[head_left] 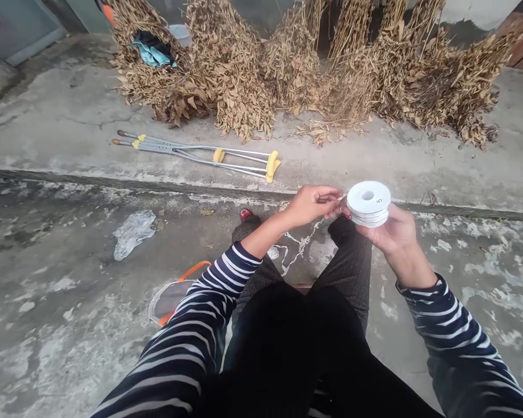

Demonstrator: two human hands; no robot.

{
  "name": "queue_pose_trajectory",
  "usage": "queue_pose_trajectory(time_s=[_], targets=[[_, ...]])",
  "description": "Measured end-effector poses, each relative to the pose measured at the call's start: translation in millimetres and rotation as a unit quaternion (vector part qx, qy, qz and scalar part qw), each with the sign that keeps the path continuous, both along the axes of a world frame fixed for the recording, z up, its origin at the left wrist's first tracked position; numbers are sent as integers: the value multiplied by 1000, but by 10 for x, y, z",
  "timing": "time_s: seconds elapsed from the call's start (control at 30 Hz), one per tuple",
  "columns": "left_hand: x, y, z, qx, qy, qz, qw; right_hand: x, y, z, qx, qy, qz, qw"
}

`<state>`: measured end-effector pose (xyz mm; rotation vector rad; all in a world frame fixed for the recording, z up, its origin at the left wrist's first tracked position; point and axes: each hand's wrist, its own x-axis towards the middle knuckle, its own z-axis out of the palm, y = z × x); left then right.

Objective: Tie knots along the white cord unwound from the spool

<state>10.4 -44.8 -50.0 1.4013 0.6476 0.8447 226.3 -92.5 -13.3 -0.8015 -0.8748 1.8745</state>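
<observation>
A white spool (369, 203) with a hole in its top disc and a dark mark like a 5 or G sits in my right hand (396, 232), fingers wrapped round its underside. White cord or ribbon is wound between its discs. To the left, my left hand (316, 203) pinches a strand of that white cord close beside the spool. More loose white cord (303, 247) trails in a tangle on the ground between my feet, with a small white bundle (273, 252) at its left end.
A pair of crutches (196, 154) with yellow pads lies on the raised concrete step (47, 128). Dried plant stalks (244, 75) are heaped along the wall. A clear plastic bag (134, 233) and an orange-trimmed bag (169, 299) lie on the ground at left.
</observation>
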Motion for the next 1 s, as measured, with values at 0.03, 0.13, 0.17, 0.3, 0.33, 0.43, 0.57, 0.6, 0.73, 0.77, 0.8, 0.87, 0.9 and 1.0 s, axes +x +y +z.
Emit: queue_pose_trajectory(time_s=[0.03, 0.13, 0.17, 0.3, 0.33, 0.43, 0.57, 0.6, 0.73, 0.77, 0.8, 0.87, 0.9, 1.0], targets=[[2, -3, -15, -15, -2, -11, 1000, 24, 15, 23, 5, -11, -8, 1000], [-32, -35, -98, -66, -3, -52, 996, 90, 62, 120, 19, -31, -27, 999], [-69, -54, -140, -87, -1, -69, 994, 111, 76, 157, 22, -32, -31, 999], [-367, -114, -377, -184, 3, -139, 973, 181, 92, 253, 30, -25, -48, 998], [-460, -108, -443, -201, 7, -145, 969, 190, 84, 254, 26, -25, -46, 998], [-650, -20, -594, -201, 71, -54, 976, 180, 42, 208, 12, -30, -19, 999], [-493, 95, -518, -102, 106, 171, 974, 77, -6, 131, 3, -17, 19, 1000], [-390, 93, -449, -82, 68, 171, 980, 40, -9, 120, -1, -12, 25, 1000], [17, -14, -175, -52, -86, 49, 994, -96, -3, 109, -6, -5, 52, 999], [74, -44, -138, -49, -98, 40, 993, -116, -4, 109, -3, -3, 59, 998], [103, -70, -116, -43, -101, 43, 993, -130, -9, 106, 1, 0, 66, 998], [76, -110, -98, -20, -80, 65, 994, -139, -38, 93, 4, -1, 77, 997], [28, -127, -89, -1, -58, 75, 996, -139, -60, 83, 5, -5, 81, 997], [-175, -188, -21, 80, 23, 84, 993, -145, -138, 53, 13, -27, 102, 994]])
